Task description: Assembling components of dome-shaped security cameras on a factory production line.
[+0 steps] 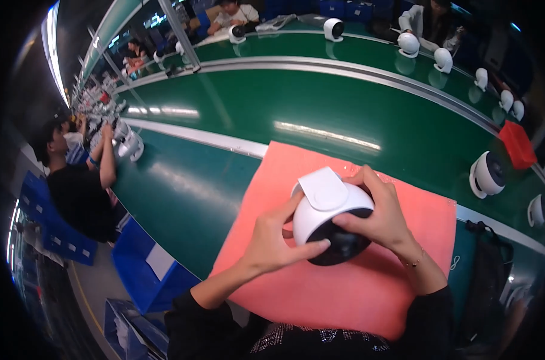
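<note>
Here, working left to right, we read the scene so:
Left hand: our left hand (271, 240) grasps the rounded white plastic camera housing with a glossy black dome face (332, 219) from its nine o'clock side, thumb pressed on the black dome's lower edge.
Housing: held just above the salmon-pink cloth mat (320, 294), flat white base plate turned up toward twelve o'clock, dome tilted toward us.
Right hand: our right hand (383, 216) wraps the three o'clock side, fingers curled over the top, thumb on the dome rim.
Grip advice: we judge that fingertips belong on the white shell, since the gloss would smudge.
Beyond: a green conveyor belt (320, 108) runs at twelve o'clock; a similar white unit (487, 174) stands at two o'clock.
</note>
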A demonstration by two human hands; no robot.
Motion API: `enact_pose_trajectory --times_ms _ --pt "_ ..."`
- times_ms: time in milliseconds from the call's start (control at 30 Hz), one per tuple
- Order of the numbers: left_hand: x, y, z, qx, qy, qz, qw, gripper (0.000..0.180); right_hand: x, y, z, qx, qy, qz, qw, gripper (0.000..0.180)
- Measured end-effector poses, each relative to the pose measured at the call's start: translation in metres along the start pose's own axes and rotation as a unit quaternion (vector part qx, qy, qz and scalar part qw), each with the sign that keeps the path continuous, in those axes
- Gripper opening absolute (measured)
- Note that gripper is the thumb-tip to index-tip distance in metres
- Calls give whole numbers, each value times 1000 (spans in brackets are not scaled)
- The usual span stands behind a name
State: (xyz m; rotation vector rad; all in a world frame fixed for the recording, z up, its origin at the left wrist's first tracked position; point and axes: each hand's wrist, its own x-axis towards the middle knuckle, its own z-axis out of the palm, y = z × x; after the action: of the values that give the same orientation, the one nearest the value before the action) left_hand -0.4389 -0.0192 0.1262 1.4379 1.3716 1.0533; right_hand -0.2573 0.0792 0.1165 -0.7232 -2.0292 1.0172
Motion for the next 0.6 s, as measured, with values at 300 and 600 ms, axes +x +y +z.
enact_pose_trajectory --times_ms 300,600 --pt "89 -44 -17 -414 -55 149 896 78 11 -11 -23 164 55 -42 984 97" --pt "165 -45 80 -451 119 138 874 74 15 42 -42 117 209 -13 971 94"
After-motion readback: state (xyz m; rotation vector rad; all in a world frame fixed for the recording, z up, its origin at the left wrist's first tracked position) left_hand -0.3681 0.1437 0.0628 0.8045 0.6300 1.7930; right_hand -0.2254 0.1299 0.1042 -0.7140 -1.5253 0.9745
